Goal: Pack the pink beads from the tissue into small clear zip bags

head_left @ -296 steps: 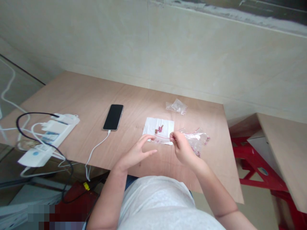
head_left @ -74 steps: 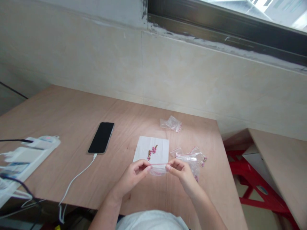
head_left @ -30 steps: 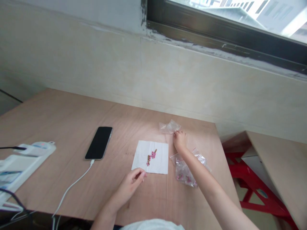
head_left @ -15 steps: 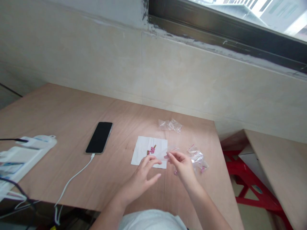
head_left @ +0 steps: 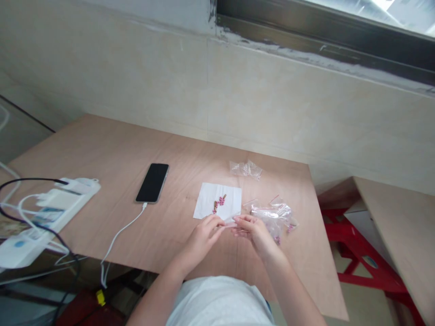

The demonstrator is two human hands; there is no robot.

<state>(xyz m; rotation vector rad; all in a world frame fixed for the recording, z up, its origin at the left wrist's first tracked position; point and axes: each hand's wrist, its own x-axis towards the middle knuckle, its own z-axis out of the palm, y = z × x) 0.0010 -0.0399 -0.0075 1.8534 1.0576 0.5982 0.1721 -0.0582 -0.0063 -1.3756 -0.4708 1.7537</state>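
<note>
Between my hands is a small clear plastic bag (head_left: 230, 223), its contents too small to make out. My left hand (head_left: 206, 232) pinches its left edge, thumb against fingers. On the other edge, my right hand (head_left: 253, 231) is closed with the thumb on top. Just beyond them lies a white paper square (head_left: 203, 201) on the table. Small pink and gold-brown pieces (head_left: 219, 203), perhaps beads, rest on the paper. To the right of my right hand, several clear zip bags (head_left: 272, 215) lie in a heap, with pink bits showing inside.
Crumpled clear bags (head_left: 246, 169) lie farther back on the wooden table (head_left: 183, 154). A black phone (head_left: 152, 183) with a white charging cable (head_left: 124, 226) is at left, beside a crowded power strip (head_left: 50, 222). A red stool (head_left: 370, 258) stands right of the table.
My left hand has closed from spread fingers onto the bag's edge. My right hand has moved slightly left, and another clear bag now shows on the heap. The view has shifted a little.
</note>
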